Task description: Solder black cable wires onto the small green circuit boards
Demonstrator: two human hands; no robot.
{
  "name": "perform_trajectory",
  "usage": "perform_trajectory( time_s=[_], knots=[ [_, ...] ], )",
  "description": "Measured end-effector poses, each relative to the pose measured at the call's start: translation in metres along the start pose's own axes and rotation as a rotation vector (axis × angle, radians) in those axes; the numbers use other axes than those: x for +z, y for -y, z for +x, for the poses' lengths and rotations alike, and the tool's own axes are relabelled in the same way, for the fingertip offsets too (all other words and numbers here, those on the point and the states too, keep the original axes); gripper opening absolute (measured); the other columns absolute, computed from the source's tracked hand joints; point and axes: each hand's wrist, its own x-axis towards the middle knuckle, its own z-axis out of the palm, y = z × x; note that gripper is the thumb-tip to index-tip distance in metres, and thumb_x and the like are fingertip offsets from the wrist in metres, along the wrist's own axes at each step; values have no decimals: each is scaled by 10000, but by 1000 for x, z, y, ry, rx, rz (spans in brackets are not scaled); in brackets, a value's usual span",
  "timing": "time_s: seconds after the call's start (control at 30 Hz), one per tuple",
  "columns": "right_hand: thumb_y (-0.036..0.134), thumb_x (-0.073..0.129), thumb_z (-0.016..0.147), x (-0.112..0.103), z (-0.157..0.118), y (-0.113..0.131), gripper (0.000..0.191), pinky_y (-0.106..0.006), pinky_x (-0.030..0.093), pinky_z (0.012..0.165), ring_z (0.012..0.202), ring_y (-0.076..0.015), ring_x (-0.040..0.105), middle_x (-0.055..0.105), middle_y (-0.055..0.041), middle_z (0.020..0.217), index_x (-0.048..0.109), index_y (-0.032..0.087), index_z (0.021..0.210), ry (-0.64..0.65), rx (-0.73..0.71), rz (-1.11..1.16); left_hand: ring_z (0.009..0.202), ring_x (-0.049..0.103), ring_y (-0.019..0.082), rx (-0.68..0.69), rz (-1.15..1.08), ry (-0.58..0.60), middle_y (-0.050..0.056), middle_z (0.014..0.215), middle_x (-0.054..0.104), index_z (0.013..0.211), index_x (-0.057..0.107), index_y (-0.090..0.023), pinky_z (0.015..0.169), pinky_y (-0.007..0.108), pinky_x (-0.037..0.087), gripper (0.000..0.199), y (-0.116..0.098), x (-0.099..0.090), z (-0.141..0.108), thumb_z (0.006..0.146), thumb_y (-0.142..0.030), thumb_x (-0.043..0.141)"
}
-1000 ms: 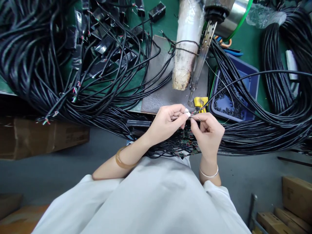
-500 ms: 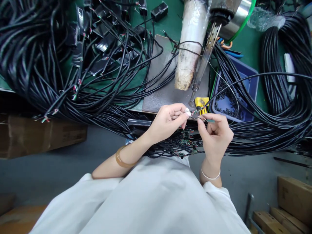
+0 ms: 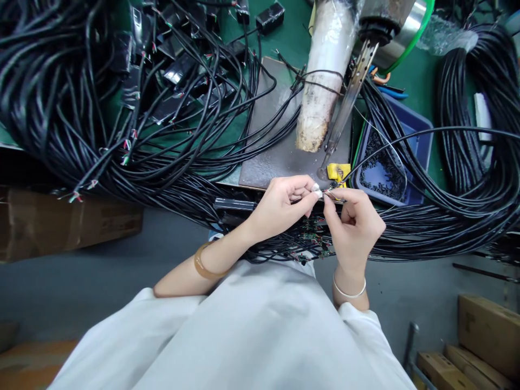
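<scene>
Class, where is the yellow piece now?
Right of centre in the head view, the yellow piece sits between the soldering tip and the blue tray, just beyond the right hand.

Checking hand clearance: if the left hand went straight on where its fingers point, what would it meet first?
Most likely the right hand, whose fingertips are close to those of the left hand; the thin wires at their tips may come first, as depth is unclear.
</scene>
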Motion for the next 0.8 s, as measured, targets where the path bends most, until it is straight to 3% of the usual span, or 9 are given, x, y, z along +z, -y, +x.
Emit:
perform_trajectory(
  time_s=[0.1, 0.23, 0.37, 0.5, 0.6, 0.67, 0.8],
  knots=[
    [137, 680, 890, -2, 2, 0, 142, -224, 504, 678, 681, -75, 606, 703, 20, 880, 669, 233, 994, -27, -99, -86, 528, 540, 72, 6, 16, 4, -15, 592, 583, 794, 581, -132, 543, 183, 426, 167, -1, 0, 0, 919, -241, 567],
    [190, 746, 851, -5, 2, 0, 159, -243, 476, 619, 608, -71, 519, 686, 11, 910, 699, 248, 991, -84, -25, -75, 528, 544, 71, 0, -5, 7, -14, 587, 589, 797, 583, -129, 552, 182, 433, 167, -3, 1, 1, 919, -243, 566],
    [148, 686, 880, -4, 4, 0, 67, -244, 467, 651, 654, -78, 521, 646, 17, 808, 689, 211, 902, -15, 28, 34, 534, 549, 74, 4, -15, 23, -10, 590, 594, 795, 589, -127, 561, 187, 446, 168, -3, -2, 1, 914, -243, 574],
    [218, 681, 880, -3, 6, -7, 83, -229, 344, 504, 517, -37, 359, 580, 35, 772, 669, 190, 803, 123, 249, 324, 553, 571, 85, -16, -57, 72, 4, 615, 638, 849, 591, -129, 567, 193, 454, 178, -1, -5, -4, 896, -293, 639],
    [243, 696, 860, -4, 5, -12, 118, -220, 302, 461, 510, -44, 415, 580, 32, 714, 684, 192, 754, 174, 304, 454, 502, 498, 71, -20, -34, 81, -27, 560, 590, 880, 594, -130, 517, 189, 390, 196, -2, -6, -8, 894, -317, 650],
    [269, 658, 880, -6, 4, -10, 121, -218, 309, 444, 484, -55, 445, 574, 36, 641, 716, 199, 800, 36, 238, 432, 482, 395, 51, -1, -5, 71, -61, 528, 486, 845, 609, -124, 487, 188, 306, 191, -4, -6, -10, 904, -305, 629],
    [258, 584, 899, -13, 5, -2, 167, -213, 259, 350, 379, -60, 440, 502, 77, 585, 688, 234, 1028, -528, -20, 368, 515, 286, 44, -34, -71, 84, -70, 562, 376, 776, 604, -122, 490, 204, 209, 212, -9, -7, -8, 902, -292, 611]
  ],
)
